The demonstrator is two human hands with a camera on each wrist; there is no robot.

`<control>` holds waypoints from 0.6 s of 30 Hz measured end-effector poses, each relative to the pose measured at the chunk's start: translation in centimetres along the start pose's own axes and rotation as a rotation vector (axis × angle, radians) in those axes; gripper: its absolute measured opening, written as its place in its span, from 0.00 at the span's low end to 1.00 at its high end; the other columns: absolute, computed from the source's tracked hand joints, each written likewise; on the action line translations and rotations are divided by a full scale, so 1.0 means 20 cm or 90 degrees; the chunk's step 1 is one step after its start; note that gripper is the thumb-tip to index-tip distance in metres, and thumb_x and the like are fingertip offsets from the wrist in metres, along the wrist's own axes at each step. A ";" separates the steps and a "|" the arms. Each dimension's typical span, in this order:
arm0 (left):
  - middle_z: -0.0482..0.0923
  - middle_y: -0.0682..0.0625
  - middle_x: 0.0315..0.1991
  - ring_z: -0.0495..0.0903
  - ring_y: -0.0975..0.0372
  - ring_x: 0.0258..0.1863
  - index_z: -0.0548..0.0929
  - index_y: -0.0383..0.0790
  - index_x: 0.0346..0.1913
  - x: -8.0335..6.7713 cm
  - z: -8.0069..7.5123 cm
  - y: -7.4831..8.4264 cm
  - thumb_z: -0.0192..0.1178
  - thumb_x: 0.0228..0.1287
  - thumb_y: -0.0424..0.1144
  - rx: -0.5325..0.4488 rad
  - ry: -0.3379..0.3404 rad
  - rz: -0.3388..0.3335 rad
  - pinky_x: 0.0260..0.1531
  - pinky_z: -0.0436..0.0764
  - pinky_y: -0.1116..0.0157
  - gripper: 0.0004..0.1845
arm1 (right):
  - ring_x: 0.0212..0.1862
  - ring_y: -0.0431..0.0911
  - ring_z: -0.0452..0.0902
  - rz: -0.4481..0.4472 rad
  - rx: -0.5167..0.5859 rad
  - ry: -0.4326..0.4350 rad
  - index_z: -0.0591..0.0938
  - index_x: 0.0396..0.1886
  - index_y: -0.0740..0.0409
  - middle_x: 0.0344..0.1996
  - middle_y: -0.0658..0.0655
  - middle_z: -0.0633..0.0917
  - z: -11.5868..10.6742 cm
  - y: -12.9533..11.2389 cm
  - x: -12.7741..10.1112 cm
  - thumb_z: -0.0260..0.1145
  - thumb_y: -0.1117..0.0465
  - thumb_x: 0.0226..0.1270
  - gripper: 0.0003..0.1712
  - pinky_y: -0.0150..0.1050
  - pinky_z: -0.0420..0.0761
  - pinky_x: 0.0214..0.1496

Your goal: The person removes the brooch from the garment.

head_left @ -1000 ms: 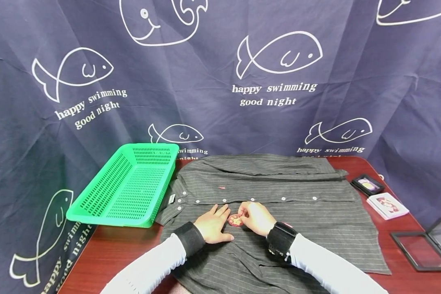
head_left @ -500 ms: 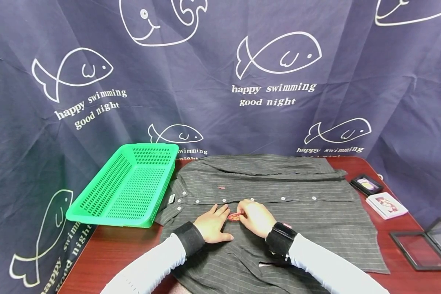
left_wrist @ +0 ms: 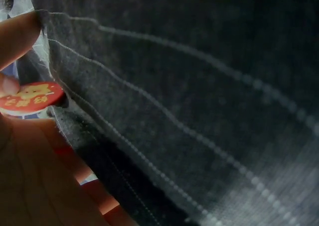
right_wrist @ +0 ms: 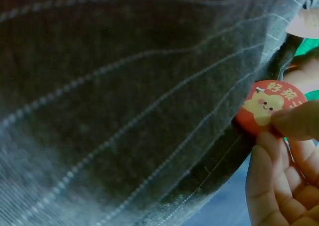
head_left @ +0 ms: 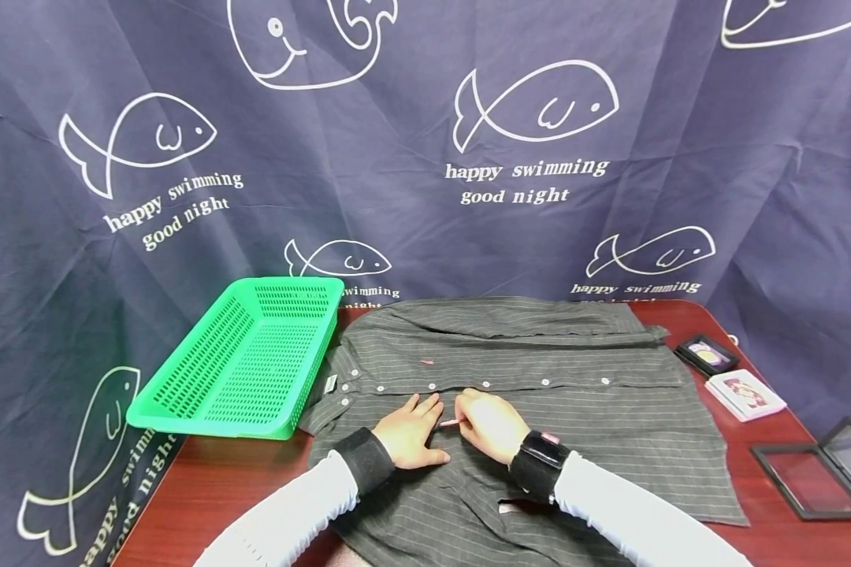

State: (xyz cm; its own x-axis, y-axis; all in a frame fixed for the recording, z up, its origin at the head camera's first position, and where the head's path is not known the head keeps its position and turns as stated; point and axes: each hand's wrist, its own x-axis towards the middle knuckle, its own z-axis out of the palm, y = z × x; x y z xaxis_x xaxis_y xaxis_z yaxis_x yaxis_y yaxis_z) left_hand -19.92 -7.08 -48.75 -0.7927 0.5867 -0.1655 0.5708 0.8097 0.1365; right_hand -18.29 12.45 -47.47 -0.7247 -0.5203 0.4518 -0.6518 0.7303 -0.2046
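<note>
So far: badge not yet fixed to the cloth.
Left hand [head_left: 411, 433]: flat, fingers straight, pressing the shirt [head_left: 574, 409] at lower centre.
Badge [right_wrist: 269, 106]: red, round, at the placket edge, tilted.
Right hand [head_left: 489, 425]: grip pinching the badge.
Left to do: attaching it.

A small round red badge [right_wrist: 266, 106] with a yellow cartoon star and pale letters on it is sitting tipped up on its edge, right against the cloth of a dark grey shirt with thin white stripes [head_left: 574, 402]. From above, only a thin red sliver of the badge [head_left: 448, 423] is showing. The shirt is lying spread out flat on the tabletop, with its row of little white buttons running across and its collar pointing to the left side.
</note>
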 end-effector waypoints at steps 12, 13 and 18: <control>0.59 0.44 0.75 0.59 0.45 0.74 0.64 0.37 0.73 -0.01 -0.01 0.00 0.61 0.58 0.63 -0.001 -0.003 -0.004 0.72 0.63 0.56 0.47 | 0.21 0.37 0.69 -0.072 -0.015 -0.022 0.73 0.16 0.49 0.20 0.45 0.72 0.00 0.00 -0.04 0.74 0.70 0.40 0.18 0.31 0.70 0.23; 0.60 0.44 0.75 0.60 0.45 0.74 0.64 0.37 0.73 -0.01 -0.01 0.01 0.61 0.57 0.63 -0.001 -0.002 -0.003 0.71 0.64 0.56 0.47 | 0.21 0.37 0.69 -0.074 -0.010 -0.027 0.73 0.16 0.49 0.20 0.45 0.72 0.00 0.00 -0.04 0.74 0.69 0.40 0.17 0.31 0.69 0.23; 0.60 0.44 0.75 0.60 0.44 0.74 0.64 0.37 0.73 -0.02 -0.02 0.01 0.62 0.57 0.63 -0.006 -0.006 -0.003 0.71 0.64 0.56 0.47 | 0.21 0.36 0.68 -0.073 0.000 -0.062 0.76 0.16 0.49 0.20 0.44 0.72 0.01 0.00 -0.06 0.75 0.68 0.42 0.15 0.30 0.69 0.23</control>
State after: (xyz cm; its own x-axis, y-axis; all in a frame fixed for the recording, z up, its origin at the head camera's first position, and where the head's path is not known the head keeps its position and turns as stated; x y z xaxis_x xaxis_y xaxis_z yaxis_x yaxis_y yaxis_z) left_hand -19.62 -7.07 -48.27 -0.7937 0.5826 -0.1750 0.5646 0.8126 0.1450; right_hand -17.54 12.96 -48.15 -0.6643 -0.6404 0.3855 -0.7312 0.6638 -0.1572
